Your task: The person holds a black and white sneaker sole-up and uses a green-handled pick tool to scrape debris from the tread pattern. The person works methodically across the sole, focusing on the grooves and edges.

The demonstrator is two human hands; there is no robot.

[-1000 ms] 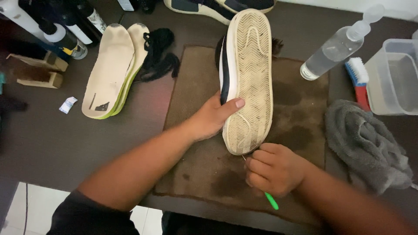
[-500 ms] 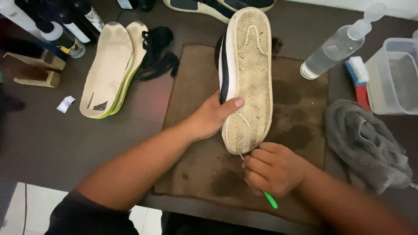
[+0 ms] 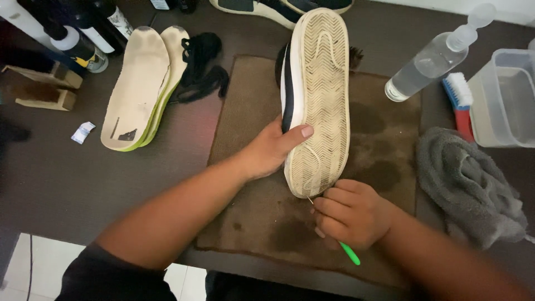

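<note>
Left grip [image 3: 273, 150] is clamping my upturned shoe [image 3: 316, 100]; right grip [image 3: 351, 214], closed on green-handled pick [image 3: 350, 253], is scraping heel tread at 6 o'clock.

One upturned shoe with a cream herringbone rubber sole [image 3: 317, 100] on the brown stained mat [image 3: 251, 212]; parts of two more shoes [image 3: 278, 8] at the table's far edge. Two cream foam insoles with green edges [image 3: 139, 89], overlapped, left of the mat. One bundle of black laces [image 3: 202, 67]. One clear plastic spray bottle [image 3: 432, 56], one red-handled brush with white bristles [image 3: 458, 103], one clear plastic tub [image 3: 507, 97] and one crumpled grey towel [image 3: 468, 184] along the right edge. Several dark bottles [image 3: 83, 33] at the far left corner, exact number unclear. One thin green-handled pick [image 3: 350, 253].
</note>
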